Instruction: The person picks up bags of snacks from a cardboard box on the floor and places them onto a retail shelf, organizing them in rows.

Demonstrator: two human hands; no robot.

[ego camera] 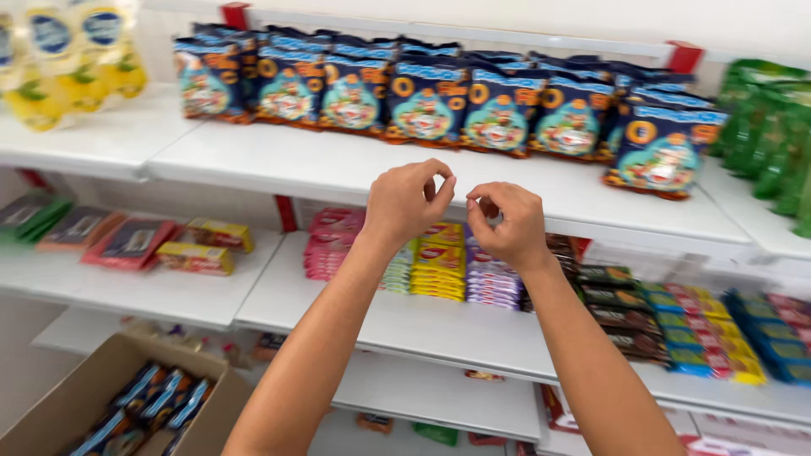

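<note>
My left hand [407, 201] and my right hand [505, 225] are raised side by side in front of a white shop shelf [338, 165]. Both have fingers curled with thumb and forefinger pinched; nothing can be seen in either. Behind them a row of dark blue snack bags [422, 100] stands upright along the back of the top shelf. One blue bag [661, 150] at the right end stands further forward than the others.
Yellow bags [68, 63] hang at far left, green packets [773, 139] at far right. The lower shelf [439, 325] holds stacks of pink, yellow and purple wafers, dark bars and flat boxes. An open cardboard box [76, 397] with blue packets sits at bottom left.
</note>
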